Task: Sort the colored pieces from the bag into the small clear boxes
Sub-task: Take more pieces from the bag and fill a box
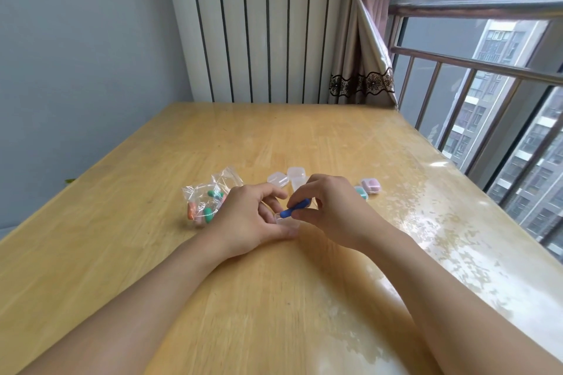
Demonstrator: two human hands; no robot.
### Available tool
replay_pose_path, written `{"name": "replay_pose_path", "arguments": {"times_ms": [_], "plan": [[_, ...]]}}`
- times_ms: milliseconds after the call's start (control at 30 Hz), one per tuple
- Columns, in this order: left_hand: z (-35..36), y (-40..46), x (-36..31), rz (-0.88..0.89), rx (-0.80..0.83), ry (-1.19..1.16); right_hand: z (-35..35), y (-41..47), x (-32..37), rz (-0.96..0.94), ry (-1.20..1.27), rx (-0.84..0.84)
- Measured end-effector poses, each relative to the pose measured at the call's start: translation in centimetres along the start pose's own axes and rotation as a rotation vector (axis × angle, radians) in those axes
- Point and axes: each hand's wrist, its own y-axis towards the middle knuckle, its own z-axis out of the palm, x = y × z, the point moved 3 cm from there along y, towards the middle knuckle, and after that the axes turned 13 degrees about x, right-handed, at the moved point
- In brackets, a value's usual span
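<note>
Desk: a pale wooden desk (274, 298) under a clear glossy cover, with a grey wall to the left and a window with a metal railing (475, 67) to the right.
Right hand: the right hand (332, 210) pinches a blue piece (295, 208) between thumb and forefinger; its grip is clamped on that piece.
Blue piece: long and rounded, tilted, its lower end over a small clear box (285, 220) between the two hands.
Left hand: the left hand (253, 219) rests on the desk with its fingers around the small clear box; how firm its grip is cannot be told, since the box is nearly see-through and partly hidden.
Bag: a clear plastic bag (210, 196) lies on the desk just left of the left hand, touching it or nearly so; green and orange pieces show through it.
Empty boxes: two more clear boxes (286, 178) sit just beyond the hands, close together.
Filled boxes: to the right of the right hand, a box with teal contents (362, 192) is partly hidden by the hand; beside it stands a box with pink contents (371, 186), lid shut.
Curtain: a beige curtain (362, 70) with a dark lace band hangs at the far corner by the window.
Writing: no brand, label or lettering can be read on the bag, boxes or pieces.
</note>
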Motion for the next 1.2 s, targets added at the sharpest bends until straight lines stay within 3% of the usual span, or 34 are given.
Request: {"name": "replay_pose_path", "arguments": {"times_ms": [367, 533, 800, 1200], "plan": [[0.0, -0.1, -0.2, -0.017, 0.031, -0.026, 0.4, 0.4, -0.1, 0.022, -0.030, -0.022], [0.3, -0.3, -0.5, -0.011, 0.028, 0.071, -1.4, -0.1, 0.0, 0.000, 0.000, -0.094], [0.7, -0.4, -1.0, 0.031, 0.033, 0.187, -0.9, -0.6, -0.1, 0.029, 0.018, -0.033], [0.1, -0.4, -0.4, 0.010, 0.083, 0.055, 0.0, -0.2, -0.6, 0.047, 0.017, 0.018]]}}
